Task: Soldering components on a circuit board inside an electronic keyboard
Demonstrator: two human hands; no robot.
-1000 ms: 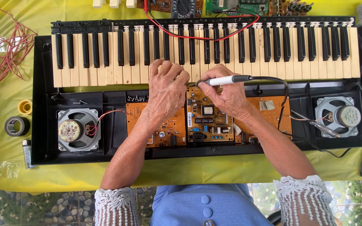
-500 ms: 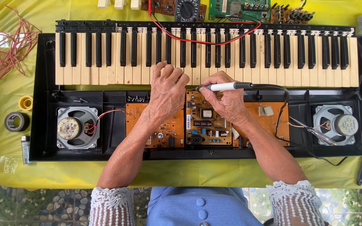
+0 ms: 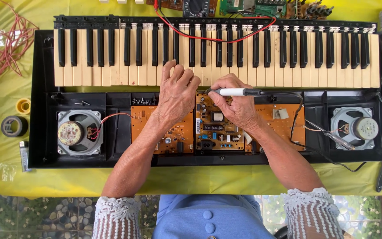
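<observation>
An opened electronic keyboard lies across a yellow cloth, its keys at the far side. Orange circuit boards sit in the middle of its black case. My left hand rests on the left board, fingers bent over the lower edge of the keys. My right hand holds a soldering iron with a white and black handle, lying sideways, tip pointing left toward my left hand. Its black cord curves down over the right board.
Round speakers sit at the left and right ends of the case. A tangle of red wire, a yellow spool and a dark tape roll lie left. A red lead crosses the keys. More boards lie at the far edge.
Both hands have stayed at the middle boards. The iron's tip has shifted slightly left toward my left hand, and the view has drifted a little.
</observation>
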